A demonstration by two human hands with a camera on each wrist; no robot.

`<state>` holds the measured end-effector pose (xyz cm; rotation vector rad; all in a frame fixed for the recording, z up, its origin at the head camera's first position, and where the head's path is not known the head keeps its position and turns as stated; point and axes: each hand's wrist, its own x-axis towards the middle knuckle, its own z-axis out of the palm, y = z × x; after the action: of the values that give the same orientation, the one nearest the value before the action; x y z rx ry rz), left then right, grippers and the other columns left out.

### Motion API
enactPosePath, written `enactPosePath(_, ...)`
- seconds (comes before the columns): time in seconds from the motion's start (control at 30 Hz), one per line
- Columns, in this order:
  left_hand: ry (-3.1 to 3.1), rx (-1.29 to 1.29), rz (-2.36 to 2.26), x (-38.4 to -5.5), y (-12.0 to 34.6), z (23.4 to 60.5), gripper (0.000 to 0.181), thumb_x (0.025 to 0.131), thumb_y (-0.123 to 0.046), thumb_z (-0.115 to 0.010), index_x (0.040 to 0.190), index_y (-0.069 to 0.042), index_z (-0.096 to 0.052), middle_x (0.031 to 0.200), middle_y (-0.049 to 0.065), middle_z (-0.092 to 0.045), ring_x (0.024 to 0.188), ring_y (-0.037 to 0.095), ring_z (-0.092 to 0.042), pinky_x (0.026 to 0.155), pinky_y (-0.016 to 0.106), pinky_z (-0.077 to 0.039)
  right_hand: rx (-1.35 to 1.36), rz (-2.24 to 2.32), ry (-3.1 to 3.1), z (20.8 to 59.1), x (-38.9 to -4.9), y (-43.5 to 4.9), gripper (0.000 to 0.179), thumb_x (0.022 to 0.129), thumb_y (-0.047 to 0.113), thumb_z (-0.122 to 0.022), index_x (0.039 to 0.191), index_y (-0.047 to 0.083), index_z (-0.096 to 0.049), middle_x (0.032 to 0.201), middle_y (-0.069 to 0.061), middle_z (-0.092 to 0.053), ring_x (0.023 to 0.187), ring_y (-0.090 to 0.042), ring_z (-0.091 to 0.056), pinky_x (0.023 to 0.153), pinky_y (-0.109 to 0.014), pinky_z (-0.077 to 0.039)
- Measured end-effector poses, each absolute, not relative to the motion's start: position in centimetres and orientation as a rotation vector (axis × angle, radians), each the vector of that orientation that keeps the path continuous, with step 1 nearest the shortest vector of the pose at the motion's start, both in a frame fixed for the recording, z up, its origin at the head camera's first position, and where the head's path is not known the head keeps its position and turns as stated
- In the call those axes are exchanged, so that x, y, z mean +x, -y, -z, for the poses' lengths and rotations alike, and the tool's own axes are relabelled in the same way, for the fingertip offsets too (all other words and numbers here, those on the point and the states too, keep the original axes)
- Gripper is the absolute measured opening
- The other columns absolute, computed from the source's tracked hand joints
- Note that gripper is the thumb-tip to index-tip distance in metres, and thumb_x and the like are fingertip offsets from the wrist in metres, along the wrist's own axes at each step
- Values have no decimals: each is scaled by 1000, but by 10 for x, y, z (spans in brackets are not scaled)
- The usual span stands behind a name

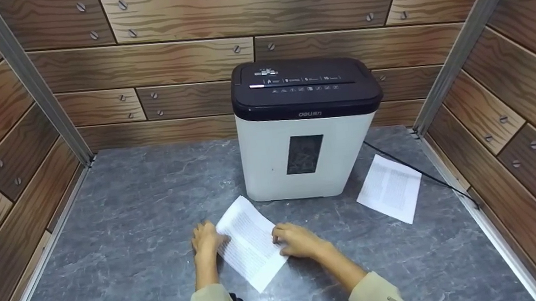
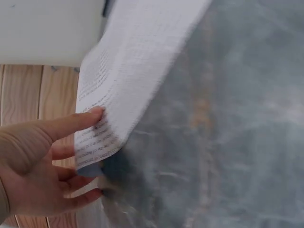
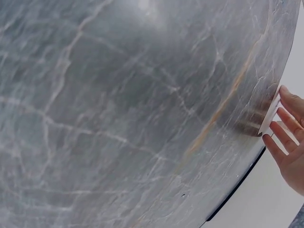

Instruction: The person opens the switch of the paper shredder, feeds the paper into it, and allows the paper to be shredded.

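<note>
A printed sheet of paper (image 1: 250,248) is held tilted over the grey marbled surface, in front of the paper shredder (image 1: 269,160). My left hand (image 1: 206,240) pinches its left edge. In the left wrist view the thumb of the left hand (image 2: 33,156) lies on the printed face, the other fingers are behind, and the sheet (image 2: 137,52) bends near them. My right hand (image 1: 302,240) holds the opposite edge. From the right wrist, the sheet (image 3: 270,114) shows nearly edge-on between thumb and fingers of the right hand (image 3: 292,149).
Another printed sheet (image 1: 391,190) lies to the right of the shredder. A black cord (image 1: 422,173) runs from behind the shredder over that sheet's corner towards the right wall. The shredder has a dark lid (image 1: 302,98) with a slot. Wood-patterned walls (image 1: 180,60) enclose the surface.
</note>
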<state>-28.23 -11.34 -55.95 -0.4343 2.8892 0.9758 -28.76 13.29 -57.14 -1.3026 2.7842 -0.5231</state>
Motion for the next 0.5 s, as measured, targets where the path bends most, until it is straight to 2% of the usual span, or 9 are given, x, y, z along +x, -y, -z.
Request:
enactPosePath(0.13,-2906,-402,-1175,-282,114,553,34,68,-7,-73,96,5,-56,94,22,-59,92,40,-55,79,49,-44,-1292,585,-2791,573,-288,-132,23,69,9,-70,90,8,-62,93,-3,-56,87,-18,-54,75,-32,-48)
enactPosePath(0.23,-2940,-363,-1314,-280,110,544,27,68,-3,-71,91,0,-58,90,17,-62,85,36,-58,73,47,-45,-1227,770,-2847,576,-290,-131,22,72,7,-69,93,4,-63,97,-7,-59,93,-23,-56,82,-36,-47)
enactPosePath(0.33,-2945,-289,-1436,-277,106,532,26,69,-2,-72,92,-1,-61,91,14,-63,84,34,-59,72,46,-46,-1089,1032,-2930,576,-293,-128,31,75,3,-69,104,-2,-60,104,-13,-59,99,-29,-56,86,-40,-46)
enactPosePath(0.5,-2920,-96,-1588,-272,102,512,23,70,-1,-74,90,-2,-62,89,10,-65,81,28,-59,72,43,-47,-812,1479,-2880,567,-300,-124,52,77,0,-69,123,-9,-47,120,-24,-52,111,-38,-49,93,-47,-39)
